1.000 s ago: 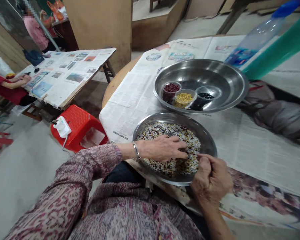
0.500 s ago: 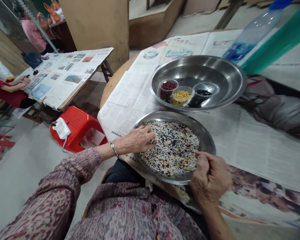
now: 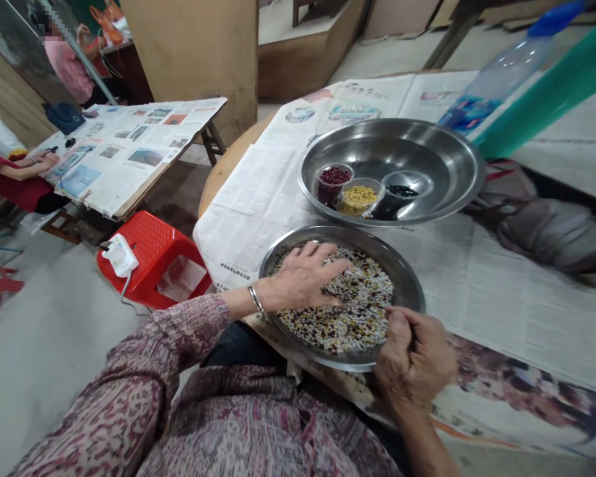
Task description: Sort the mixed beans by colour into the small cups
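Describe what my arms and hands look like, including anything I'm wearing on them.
The left hand wears a slim silver-coloured bangle at the wrist, and its arm has a long mauve sleeve with a mottled pink and maroon print. The right hand has no bangle, and its forearm shows bare.

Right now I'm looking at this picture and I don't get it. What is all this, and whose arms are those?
This picture comes from a camera worn on a person's head, looking down, so those arms are the person's own. There is no machine here. The left hand lies spread on a mix of small beans and grains in a steel plate. The right hand is curled at the plate's edge, and I can't tell whether it holds anything. Beyond it, a bigger steel bowl holds three small cups of red, yellow and dark seeds. Newspaper covers the table underneath.
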Motion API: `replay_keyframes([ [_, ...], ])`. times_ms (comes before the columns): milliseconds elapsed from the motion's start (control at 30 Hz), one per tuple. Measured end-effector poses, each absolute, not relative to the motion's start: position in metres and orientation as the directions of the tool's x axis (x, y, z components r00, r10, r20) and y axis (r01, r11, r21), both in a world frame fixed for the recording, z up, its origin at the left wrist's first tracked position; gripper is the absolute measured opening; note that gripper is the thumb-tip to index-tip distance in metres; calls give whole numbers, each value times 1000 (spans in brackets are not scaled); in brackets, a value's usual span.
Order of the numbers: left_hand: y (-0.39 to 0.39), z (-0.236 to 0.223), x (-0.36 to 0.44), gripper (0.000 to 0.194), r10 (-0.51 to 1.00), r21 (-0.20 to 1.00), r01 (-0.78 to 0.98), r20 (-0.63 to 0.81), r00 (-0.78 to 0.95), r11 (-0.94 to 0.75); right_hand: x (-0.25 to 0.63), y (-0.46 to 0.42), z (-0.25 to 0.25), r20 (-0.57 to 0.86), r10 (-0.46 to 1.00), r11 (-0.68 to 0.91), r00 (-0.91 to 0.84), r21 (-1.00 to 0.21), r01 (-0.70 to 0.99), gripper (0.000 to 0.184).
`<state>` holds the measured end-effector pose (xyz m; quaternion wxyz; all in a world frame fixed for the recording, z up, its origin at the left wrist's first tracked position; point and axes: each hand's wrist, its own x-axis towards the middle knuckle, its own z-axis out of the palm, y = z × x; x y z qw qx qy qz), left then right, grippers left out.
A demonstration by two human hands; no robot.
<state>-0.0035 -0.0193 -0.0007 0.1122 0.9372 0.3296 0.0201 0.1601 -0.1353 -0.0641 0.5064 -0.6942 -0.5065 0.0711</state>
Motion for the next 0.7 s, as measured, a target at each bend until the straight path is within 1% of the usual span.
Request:
replay_keyframes([
  [33,-16,0,-7,56,636,237,631,-65,769,-739,160,-135,-64,410,778,24,476,-776,630,36],
  [67,-13,0,-9,50,637,255,638,-100,765,-726,160,-135,-64,406,780,21,476,-778,628,36],
  [133,-9,-1,-12,30,613,313,627,-155,774,-713,160,-135,-65,409,775,20,482,-778,628,35],
  [167,-8,-3,-11,25,606,349,620,-162,779,-703,161,-135,-66,414,771,22,484,-777,629,35],
  [267,-7,-9,-4,19,602,467,590,-143,786,-659,161,-135,-67,419,768,24,485,-774,632,33],
  [367,-12,-10,-2,13,565,588,519,-125,816,-620,161,-134,-68,413,775,25,479,-776,630,32],
  [433,-22,-7,-7,14,518,627,468,-118,847,-623,161,-134,-68,419,775,32,473,-774,633,31],
  [567,-44,1,-24,17,359,587,351,-109,927,-729,162,-133,-68,436,770,46,467,-766,641,30],
  [700,-54,0,-24,24,141,507,142,-41,989,-850,161,-133,-69,442,766,55,466,-768,638,29],
])
